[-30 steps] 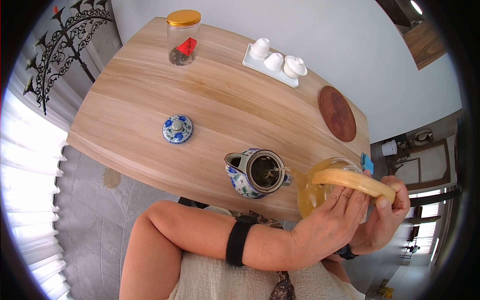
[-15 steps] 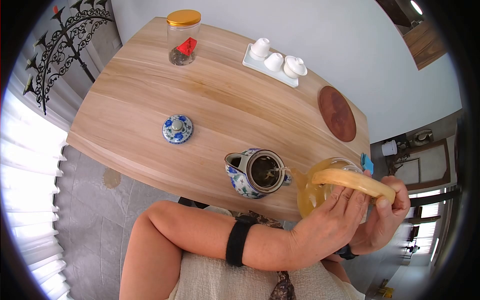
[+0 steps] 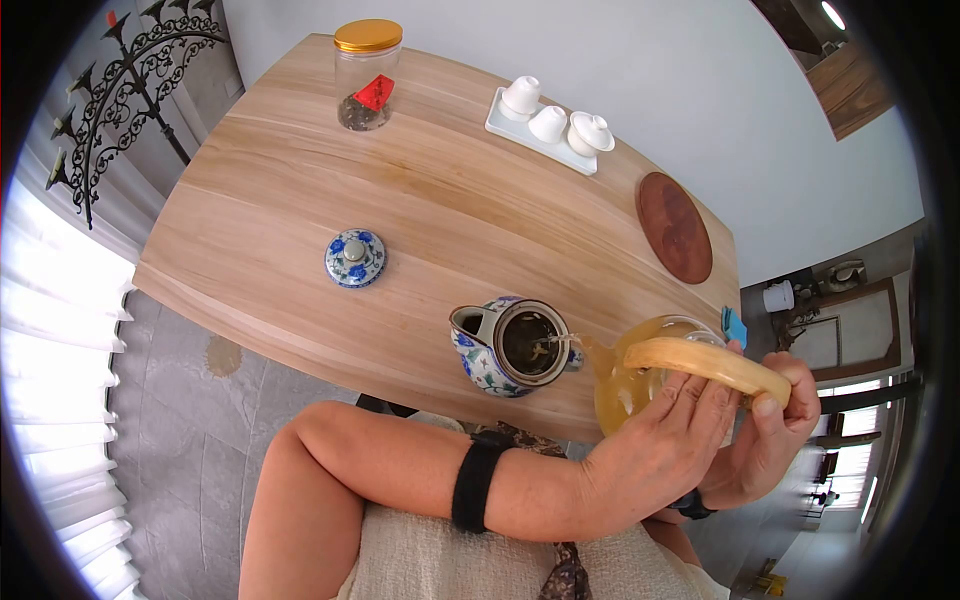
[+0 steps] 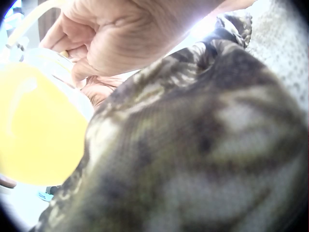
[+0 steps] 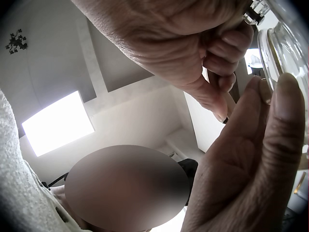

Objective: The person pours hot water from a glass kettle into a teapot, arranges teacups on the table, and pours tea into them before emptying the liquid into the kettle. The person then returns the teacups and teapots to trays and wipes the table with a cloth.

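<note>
A glass kettle (image 3: pixel 612 395) of yellowish liquid is tipped in the head view, its spout (image 3: pixel 596 352) at the rim of a blue-and-white porcelain teapot (image 3: pixel 487 365). A thin stream runs into the lidless teapot, where dark liquid and leaf bits show. My right hand (image 3: pixel 775 435) grips the rear end of the kettle's pale curved handle (image 3: pixel 715 362). My left hand (image 3: pixel 650 450) reaches under the handle with straight fingers at the kettle's top; the handle partly hides its fingertips. In the left wrist view the kettle (image 4: pixel 38 130) fills the left side, beside patterned cloth (image 4: pixel 193 145).
The teapot's lid (image 3: pixel 355 258) lies left on the wooden table (image 3: pixel 430 210). Behind stand a gold-capped jar (image 3: pixel 367 75) and a white tray (image 3: pixel 508 128) with white cups and a lidded bowl. A round brown board (image 3: pixel 675 228) and a blue item (image 3: pixel 734 326) lie right.
</note>
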### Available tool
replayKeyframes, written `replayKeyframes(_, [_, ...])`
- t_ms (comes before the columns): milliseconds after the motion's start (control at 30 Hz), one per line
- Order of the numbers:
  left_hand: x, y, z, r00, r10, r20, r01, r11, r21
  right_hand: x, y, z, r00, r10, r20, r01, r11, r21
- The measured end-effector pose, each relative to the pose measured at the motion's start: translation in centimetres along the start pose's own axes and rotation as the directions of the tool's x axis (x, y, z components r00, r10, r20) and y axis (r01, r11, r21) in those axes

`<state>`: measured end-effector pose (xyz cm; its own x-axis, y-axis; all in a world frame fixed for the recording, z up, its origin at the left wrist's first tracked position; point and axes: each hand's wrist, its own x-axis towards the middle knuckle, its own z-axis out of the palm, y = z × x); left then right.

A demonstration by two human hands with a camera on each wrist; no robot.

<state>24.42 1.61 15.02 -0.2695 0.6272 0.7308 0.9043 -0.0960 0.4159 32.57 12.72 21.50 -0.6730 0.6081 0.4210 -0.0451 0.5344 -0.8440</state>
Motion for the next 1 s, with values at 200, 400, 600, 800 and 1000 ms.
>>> replayKeyframes(200, [0.0, -0.02, -0.01, 1.0, 0.005, 0.005, -0.005, 1.0, 0.006, 0.0, 0.07, -0.01, 1.0, -0.003, -0.001, 0.003, 1.0, -0.002])
replayKeyframes(400, [0.01, -0.02, -0.04, 1.0, 0.009, 0.0, -0.009, 1.0, 0.022, 0.0, 0.14, -0.1, 1.0, -0.007, 0.008, 0.007, 1.0, -0.011])
replayKeyframes(600, [-0.03, -0.01, -0.02, 1.0, 0.004, -0.004, -0.004, 1.0, 0.022, 0.03, 0.18, -0.1, 1.0, -0.016, 0.01, 0.016, 1.0, -0.007])
replayKeyframes(800, [-0.06, 0.01, 0.03, 1.0, 0.01, 0.005, -0.01, 1.0, 0.022, -0.03, 0.13, -0.11, 1.0, -0.006, 0.006, 0.006, 1.0, 0.001])
replayKeyframes(1000, [-0.03, -0.02, 0.01, 1.0, 0.008, -0.003, -0.008, 1.0, 0.011, -0.02, 0.09, -0.1, 1.0, 0.0, 0.005, 0.0, 1.0, 0.003])
